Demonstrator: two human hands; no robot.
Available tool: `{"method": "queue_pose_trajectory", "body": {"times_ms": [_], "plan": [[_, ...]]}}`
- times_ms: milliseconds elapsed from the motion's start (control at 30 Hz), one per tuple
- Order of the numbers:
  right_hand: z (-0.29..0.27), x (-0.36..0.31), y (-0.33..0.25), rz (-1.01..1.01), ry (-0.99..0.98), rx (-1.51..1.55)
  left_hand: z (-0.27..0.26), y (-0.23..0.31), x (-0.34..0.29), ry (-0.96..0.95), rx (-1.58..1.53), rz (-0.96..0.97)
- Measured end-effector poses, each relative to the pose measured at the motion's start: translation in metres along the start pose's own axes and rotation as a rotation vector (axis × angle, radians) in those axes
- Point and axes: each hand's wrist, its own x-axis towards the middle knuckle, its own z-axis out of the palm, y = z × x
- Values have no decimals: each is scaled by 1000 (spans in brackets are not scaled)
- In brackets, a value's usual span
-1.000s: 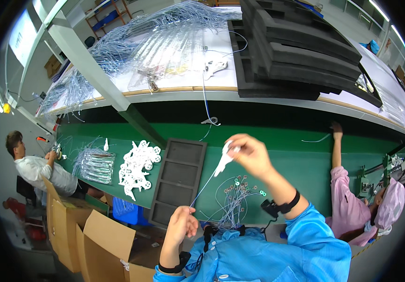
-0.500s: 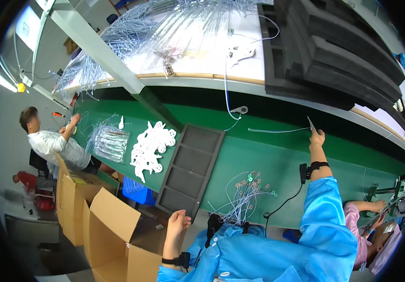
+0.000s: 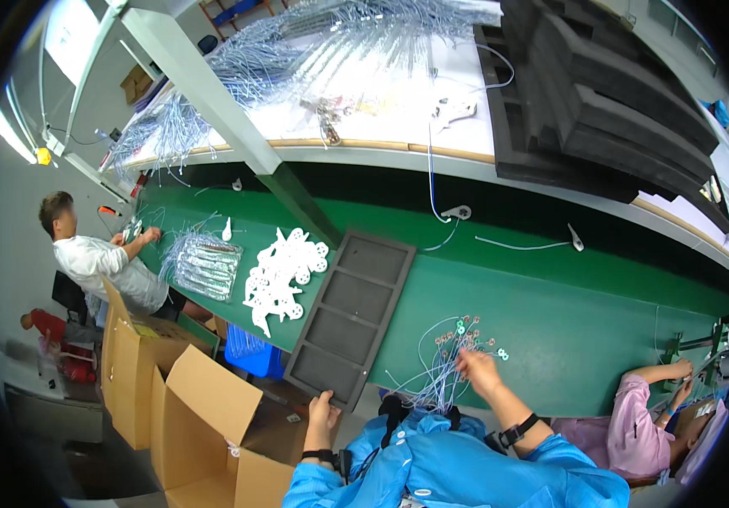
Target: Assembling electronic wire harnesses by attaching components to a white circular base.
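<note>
- The right hand (image 3: pixel 480 372) rests on a bundle of thin pale-blue lead wires (image 3: pixel 447 362) that lies on the green table (image 3: pixel 567 313); the fingers curl down over the strands, seemingly pinching a few, though the grip is too small to tell for sure.
- The wires fan away from the hand and end in small round tips, some of them green.
- The left hand (image 3: pixel 323 412) closes on the near corner of a dark grey foam tray (image 3: pixel 352 313) with four square compartments, thumb on top of the edge.
- The tray lies slantwise on the table, just left of the wire bundle.
- A pile of white flat round-lobed parts (image 3: pixel 282 275) sits just beyond the tray's left side.
- Open cardboard boxes (image 3: pixel 203 432) stand on the floor to the left.
- Stacked black foam trays (image 3: pixel 610 93) fill the upper shelf.
</note>
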Motion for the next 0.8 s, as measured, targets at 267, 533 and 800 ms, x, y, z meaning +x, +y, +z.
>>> {"method": "queue_pose_trajectory", "body": {"times_ms": [267, 533, 800], "plan": [[60, -38, -20, -85, -417, -206, -40, 23, -81, -139, -178, 291], [43, -103, -123, -282, -666, 204, -62, 58, -86, -197, 39, 344], [-16, -261, -188, -708, -110, -289, 71, 181, -138, -716, 268, 523]]}}
